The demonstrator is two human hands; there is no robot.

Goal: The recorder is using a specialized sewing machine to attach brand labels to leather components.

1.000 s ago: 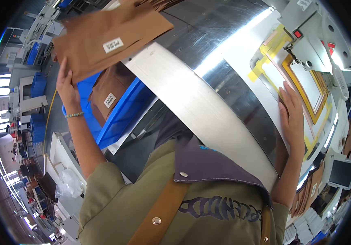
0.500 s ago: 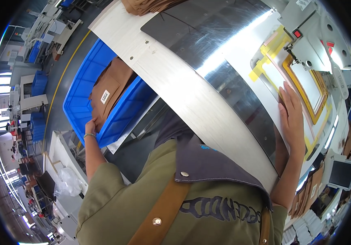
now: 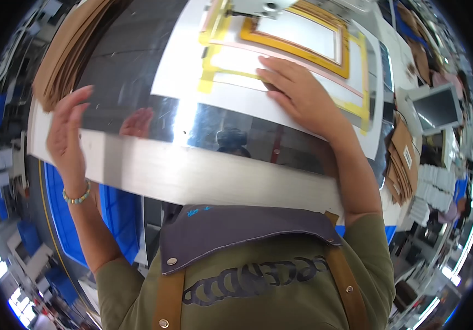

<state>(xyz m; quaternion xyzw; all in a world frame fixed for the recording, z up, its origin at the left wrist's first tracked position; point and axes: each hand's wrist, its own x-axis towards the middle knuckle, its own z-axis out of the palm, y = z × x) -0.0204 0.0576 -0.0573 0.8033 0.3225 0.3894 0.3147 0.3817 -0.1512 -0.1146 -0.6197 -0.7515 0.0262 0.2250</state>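
Note:
My left hand, a beaded bracelet at its wrist, is raised over the table's left end with fingers stretched and nothing in them. Right beside its fingertips lies a thick stack of brown fabric-like pieces. My right hand rests flat, fingers extended, on a white sheet edged with yellow tape. Just beyond its fingertips is an orange-yellow rectangular frame under the sewing machine head. Whether anything thin lies under the right palm is hidden.
A blue bin stands below the table's left edge, its contents mostly hidden by my left arm. A shiny metal plate covers the table before me. At the right are brown pieces with a label, a grey screen and white stacks.
My view has swung toward the machine. My left hand has left the brown pieces in the blue bin and risen to the stack on the table. My right hand stays on the white sheet.

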